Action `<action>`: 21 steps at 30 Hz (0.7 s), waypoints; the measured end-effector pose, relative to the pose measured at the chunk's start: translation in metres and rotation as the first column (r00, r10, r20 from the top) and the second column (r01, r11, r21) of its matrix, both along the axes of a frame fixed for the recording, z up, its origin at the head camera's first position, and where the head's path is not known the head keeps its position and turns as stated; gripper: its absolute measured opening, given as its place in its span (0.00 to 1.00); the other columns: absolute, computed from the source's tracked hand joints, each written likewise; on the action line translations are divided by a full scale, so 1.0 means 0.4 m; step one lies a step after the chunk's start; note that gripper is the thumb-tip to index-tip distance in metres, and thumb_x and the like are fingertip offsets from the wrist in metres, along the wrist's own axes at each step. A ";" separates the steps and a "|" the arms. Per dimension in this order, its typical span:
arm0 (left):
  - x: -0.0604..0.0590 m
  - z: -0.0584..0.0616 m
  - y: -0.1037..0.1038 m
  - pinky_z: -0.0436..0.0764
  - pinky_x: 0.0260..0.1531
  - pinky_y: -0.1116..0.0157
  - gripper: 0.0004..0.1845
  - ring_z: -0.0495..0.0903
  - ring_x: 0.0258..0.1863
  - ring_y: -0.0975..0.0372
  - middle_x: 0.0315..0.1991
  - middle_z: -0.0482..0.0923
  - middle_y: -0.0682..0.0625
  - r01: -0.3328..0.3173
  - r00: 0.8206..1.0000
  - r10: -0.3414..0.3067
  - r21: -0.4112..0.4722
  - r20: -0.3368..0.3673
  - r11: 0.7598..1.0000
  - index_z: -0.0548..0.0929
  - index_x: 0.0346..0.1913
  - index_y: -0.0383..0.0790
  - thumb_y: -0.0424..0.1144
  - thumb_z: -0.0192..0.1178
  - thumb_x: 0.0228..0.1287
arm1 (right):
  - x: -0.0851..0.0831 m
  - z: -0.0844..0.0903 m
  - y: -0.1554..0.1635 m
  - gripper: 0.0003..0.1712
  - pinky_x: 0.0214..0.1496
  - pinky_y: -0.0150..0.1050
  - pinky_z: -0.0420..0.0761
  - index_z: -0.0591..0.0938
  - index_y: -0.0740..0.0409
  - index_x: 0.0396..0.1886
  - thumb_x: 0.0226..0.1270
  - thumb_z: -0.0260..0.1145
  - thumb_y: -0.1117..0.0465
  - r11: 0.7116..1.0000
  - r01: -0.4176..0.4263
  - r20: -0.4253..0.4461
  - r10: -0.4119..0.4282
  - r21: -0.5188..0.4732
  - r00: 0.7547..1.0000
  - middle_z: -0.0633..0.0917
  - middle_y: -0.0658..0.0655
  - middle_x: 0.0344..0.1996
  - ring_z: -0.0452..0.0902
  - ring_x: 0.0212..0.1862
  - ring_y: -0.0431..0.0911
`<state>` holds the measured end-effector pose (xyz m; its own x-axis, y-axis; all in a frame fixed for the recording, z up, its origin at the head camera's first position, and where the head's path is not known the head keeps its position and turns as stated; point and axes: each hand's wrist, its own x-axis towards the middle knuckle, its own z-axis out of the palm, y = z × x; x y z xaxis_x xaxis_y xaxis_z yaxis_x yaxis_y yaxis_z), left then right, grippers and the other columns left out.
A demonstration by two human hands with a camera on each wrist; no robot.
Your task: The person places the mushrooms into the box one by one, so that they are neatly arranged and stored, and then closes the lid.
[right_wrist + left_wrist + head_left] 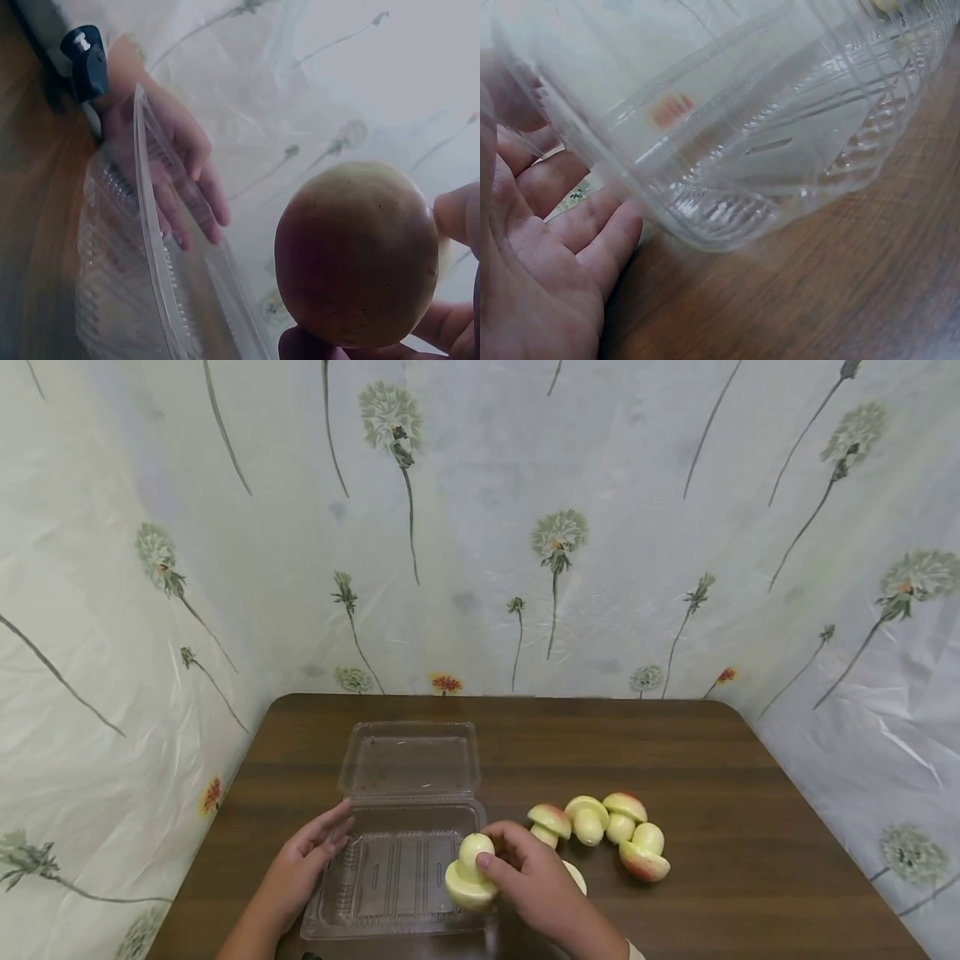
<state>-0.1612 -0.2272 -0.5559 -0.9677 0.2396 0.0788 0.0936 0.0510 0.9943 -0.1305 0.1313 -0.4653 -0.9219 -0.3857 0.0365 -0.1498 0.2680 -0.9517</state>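
**Mushroom-shaped piece held at the edge of an open clear box**

A clear plastic clamshell box (397,877) lies open on the dark wood bench (750,860), and serves here as the landmark. Its lid (411,758) is folded back flat on the far side of the ribbed tray.

The left hand (303,864) rests against the box's left wall with fingers straight and relaxed, gripping nothing; the left wrist view shows the open palm (540,262) lying beside the tray's curved corner (727,217), fingertips touching or just beside the plastic.

The right hand (536,881) sits at the box's right side and grasps a pale yellow-green mushroom-shaped piece (471,870), thumb across its front and fingers curled behind. The piece hangs over the tray's right rim, stem end up and cap down. In the right wrist view the rounded piece (356,255) fills the foreground, pinched between fingertips, with the box's edge (154,247) and the left hand (176,169) beyond it.

To the right of the box, well apart from its rim, a cluster of similar pieces (600,827) lies on the bench, yellow with reddish blush, touching one another. One more pale piece (576,877) peeks out just behind the right hand.

Behind the box, a sheet printed with dandelions (480,527) hangs as a backdrop around the bench.
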 end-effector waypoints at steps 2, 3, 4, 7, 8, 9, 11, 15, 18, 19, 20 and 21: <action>0.001 0.000 0.002 0.73 0.65 0.75 0.29 0.70 0.71 0.75 0.83 0.56 0.40 -0.003 1.000 0.003 0.006 -0.004 1.000 0.64 0.80 0.36 0.26 0.45 0.79 | -0.002 0.000 -0.010 0.16 0.50 0.33 0.83 0.81 0.60 0.57 0.79 0.64 0.55 1.000 -0.005 0.012 0.005 -0.005 1.000 0.87 0.57 0.48 0.83 0.46 0.40; 0.001 0.000 0.002 0.73 0.65 0.75 0.29 0.70 0.71 0.75 0.83 0.56 0.39 -0.001 1.000 0.001 0.008 -0.010 1.000 0.63 0.80 0.35 0.26 0.44 0.79 | -0.002 0.001 -0.015 0.16 0.50 0.33 0.83 0.81 0.60 0.57 0.79 0.64 0.55 1.000 -0.009 0.017 0.009 -0.008 1.000 0.87 0.57 0.48 0.83 0.46 0.40; 0.001 0.001 0.002 0.73 0.65 0.75 0.29 0.70 0.71 0.75 0.83 0.56 0.39 0.000 1.000 0.000 0.011 -0.012 1.000 0.63 0.80 0.34 0.26 0.45 0.79 | -0.003 0.002 -0.021 0.16 0.49 0.33 0.82 0.81 0.60 0.57 0.79 0.64 0.55 1.000 -0.013 0.021 0.013 -0.009 1.000 0.87 0.57 0.48 0.83 0.45 0.40; 0.001 0.002 0.003 0.74 0.65 0.75 0.29 0.70 0.72 0.74 0.82 0.56 0.38 -0.001 1.000 0.001 0.023 -0.018 1.000 0.63 0.80 0.33 0.26 0.45 0.79 | -0.004 0.005 -0.039 0.16 0.48 0.32 0.82 0.82 0.60 0.57 0.79 0.64 0.55 1.000 -0.019 0.029 0.019 -0.009 0.999 0.87 0.57 0.47 0.82 0.44 0.40; 0.002 0.003 0.003 0.74 0.65 0.75 0.29 0.70 0.72 0.74 0.82 0.56 0.38 -0.002 1.000 0.002 0.025 -0.019 1.000 0.63 0.80 0.33 0.26 0.45 0.79 | -0.005 0.006 -0.045 0.16 0.48 0.32 0.81 0.82 0.59 0.57 0.79 0.64 0.54 1.000 -0.019 0.030 0.019 -0.005 0.999 0.87 0.57 0.47 0.82 0.44 0.40; 0.001 0.003 0.003 0.74 0.65 0.75 0.28 0.70 0.72 0.74 0.82 0.55 0.37 0.000 1.000 0.001 0.027 -0.026 1.000 0.63 0.79 0.32 0.26 0.45 0.79 | -0.006 0.007 -0.051 0.16 0.48 0.32 0.81 0.82 0.59 0.57 0.78 0.65 0.54 1.000 -0.017 0.029 0.017 -0.002 0.999 0.87 0.56 0.46 0.82 0.44 0.39; 0.002 0.004 0.003 0.74 0.65 0.75 0.28 0.70 0.72 0.73 0.82 0.56 0.37 -0.003 0.999 0.004 0.031 -0.032 1.000 0.64 0.79 0.32 0.26 0.46 0.79 | -0.008 0.010 -0.062 0.16 0.47 0.32 0.81 0.83 0.56 0.56 0.78 0.65 0.53 1.000 -0.012 0.028 0.012 0.009 1.000 0.87 0.54 0.46 0.82 0.44 0.39; 0.001 0.004 0.001 0.74 0.65 0.75 0.28 0.70 0.72 0.73 0.82 0.56 0.36 0.002 0.999 0.000 0.031 -0.047 1.000 0.63 0.79 0.31 0.26 0.45 0.80 | -0.013 0.015 -0.077 0.16 0.46 0.33 0.81 0.84 0.53 0.56 0.78 0.65 0.50 0.999 -0.013 0.022 0.012 0.031 1.000 0.88 0.51 0.45 0.82 0.44 0.39; 0.001 0.004 0.001 0.74 0.65 0.75 0.28 0.70 0.72 0.73 0.82 0.55 0.36 -0.001 0.999 0.002 0.033 -0.041 0.999 0.63 0.79 0.32 0.27 0.45 0.80 | -0.018 0.017 -0.086 0.16 0.46 0.33 0.81 0.84 0.52 0.56 0.78 0.65 0.49 0.999 -0.021 0.022 0.020 0.044 1.000 0.88 0.51 0.46 0.82 0.44 0.39; 0.001 0.005 0.001 0.74 0.65 0.75 0.28 0.70 0.72 0.73 0.82 0.55 0.35 -0.002 0.999 0.003 0.032 -0.039 1.000 0.63 0.79 0.32 0.27 0.46 0.80 | -0.019 0.017 -0.089 0.16 0.46 0.33 0.81 0.84 0.52 0.56 0.78 0.65 0.49 0.999 -0.023 0.022 0.022 0.047 1.000 0.88 0.51 0.46 0.83 0.44 0.39; 0.001 0.005 0.002 0.74 0.65 0.75 0.28 0.70 0.72 0.73 0.82 0.55 0.36 -0.002 0.999 0.004 0.033 -0.035 0.999 0.63 0.79 0.32 0.27 0.46 0.80 | -0.021 0.017 -0.092 0.16 0.46 0.33 0.81 0.84 0.52 0.56 0.78 0.64 0.49 0.998 -0.023 0.021 0.022 0.052 1.000 0.88 0.50 0.46 0.83 0.44 0.39; 0.002 0.006 0.002 0.74 0.65 0.75 0.28 0.70 0.72 0.73 0.82 0.56 0.36 -0.005 0.999 0.006 0.033 -0.032 0.999 0.63 0.79 0.32 0.27 0.46 0.80 | -0.022 0.016 -0.095 0.16 0.46 0.33 0.81 0.84 0.51 0.56 0.78 0.64 0.49 0.998 -0.024 0.022 0.023 0.058 0.999 0.88 0.50 0.46 0.83 0.44 0.39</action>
<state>-0.1603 -0.2263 -0.5534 -0.9658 0.2307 0.1182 0.1258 0.0185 0.9919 -0.1393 0.0935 -0.4590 -0.9130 -0.4079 -0.0065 -0.1361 0.3196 -0.9377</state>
